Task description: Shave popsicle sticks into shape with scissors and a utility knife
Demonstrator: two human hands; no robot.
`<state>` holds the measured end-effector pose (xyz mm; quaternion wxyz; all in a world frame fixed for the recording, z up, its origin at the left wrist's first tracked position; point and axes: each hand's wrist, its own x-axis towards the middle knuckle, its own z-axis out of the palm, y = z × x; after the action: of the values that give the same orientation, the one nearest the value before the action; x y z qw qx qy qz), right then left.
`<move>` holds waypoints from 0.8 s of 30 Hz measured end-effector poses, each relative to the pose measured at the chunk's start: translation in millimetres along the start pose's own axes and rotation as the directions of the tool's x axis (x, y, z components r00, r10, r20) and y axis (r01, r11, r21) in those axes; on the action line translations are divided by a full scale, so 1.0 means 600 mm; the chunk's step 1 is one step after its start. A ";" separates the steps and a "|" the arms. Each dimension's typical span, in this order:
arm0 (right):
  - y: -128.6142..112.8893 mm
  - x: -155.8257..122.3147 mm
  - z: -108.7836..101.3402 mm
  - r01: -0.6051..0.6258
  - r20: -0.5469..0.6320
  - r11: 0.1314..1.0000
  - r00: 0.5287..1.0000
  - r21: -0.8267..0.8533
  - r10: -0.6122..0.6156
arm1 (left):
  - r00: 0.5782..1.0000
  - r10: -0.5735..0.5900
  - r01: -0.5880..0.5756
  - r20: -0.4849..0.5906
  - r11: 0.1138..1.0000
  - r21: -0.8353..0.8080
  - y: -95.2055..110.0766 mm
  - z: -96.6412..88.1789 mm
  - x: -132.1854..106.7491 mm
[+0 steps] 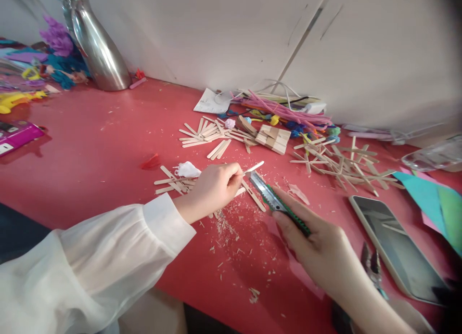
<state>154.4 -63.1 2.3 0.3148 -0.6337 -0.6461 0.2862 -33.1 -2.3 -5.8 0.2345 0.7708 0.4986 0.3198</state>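
Observation:
My left hand [212, 187], in a white sleeve, pinches a thin wooden craft stick [253, 168] whose tip points up and right over the red table [108, 136]. My right hand [317, 242] grips a green utility knife [274, 199]. Its metal blade reaches toward the stick, just below its tip. Wood shavings [227, 225] lie scattered on the table between and below the two hands. Several loose sticks [173, 182] and a white crumpled scrap [186, 170] lie just left of my left hand.
More sticks [207, 133], a glued stick panel [274, 138] and a tangled stick frame [339, 163] lie beyond. Pink pipe cleaners [285, 110] rest by the wall. A phone [397, 247] and pliers [373, 269] sit at right, coloured paper [433, 199] further right, a silver vase [96, 45] at back left.

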 end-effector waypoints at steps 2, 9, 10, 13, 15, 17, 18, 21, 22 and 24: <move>0.005 -0.001 0.001 0.125 -0.039 0.983 0.991 -0.132 -0.131 | 1.000 -0.007 0.007 0.001 1.000 0.001 0.000 0.000 0.000; 0.014 0.022 -0.019 -0.195 0.260 0.954 0.956 0.226 0.134 | 0.999 -0.034 0.038 0.038 0.992 -0.121 0.000 -0.013 0.005; 0.014 0.025 -0.020 -0.241 0.295 0.932 0.942 0.270 0.158 | 0.997 -0.047 0.054 0.053 0.990 -0.131 0.000 -0.016 0.006; 0.013 0.028 -0.018 -0.203 0.276 0.951 0.952 0.235 0.135 | 0.993 -0.050 0.066 0.103 0.985 -0.158 -0.001 -0.023 0.011; 0.011 0.027 -0.016 -0.126 0.242 0.977 0.967 0.170 0.083 | 0.989 -0.055 0.076 0.134 0.985 -0.157 -0.001 -0.026 0.016; 0.007 0.028 -0.018 -0.081 0.232 0.987 0.972 0.140 0.047 | 0.983 -0.077 0.101 0.169 0.985 -0.140 0.001 -0.029 0.024; 0.005 0.030 -0.021 -0.067 0.230 0.989 0.973 0.132 0.035 | 0.979 -0.083 0.111 0.187 0.984 -0.142 0.002 -0.032 0.029; -0.004 0.041 -0.034 0.003 0.202 0.997 0.979 0.075 -0.019 | 0.963 -0.085 0.132 0.254 0.976 -0.173 0.007 -0.041 0.050; -0.007 0.047 -0.039 0.034 0.188 0.998 0.981 0.050 -0.043 | 0.957 -0.096 0.156 0.274 0.966 -0.207 0.009 -0.044 0.058; -0.012 0.061 -0.047 0.099 0.171 0.995 0.980 -0.001 -0.098 | 0.941 -0.137 0.236 0.308 0.921 -0.310 0.008 -0.047 0.070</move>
<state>171.4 -27.3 27.5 0.2687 -0.5756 -0.7027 0.3204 -38.0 35.6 27.7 0.4629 0.7041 0.4687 0.2652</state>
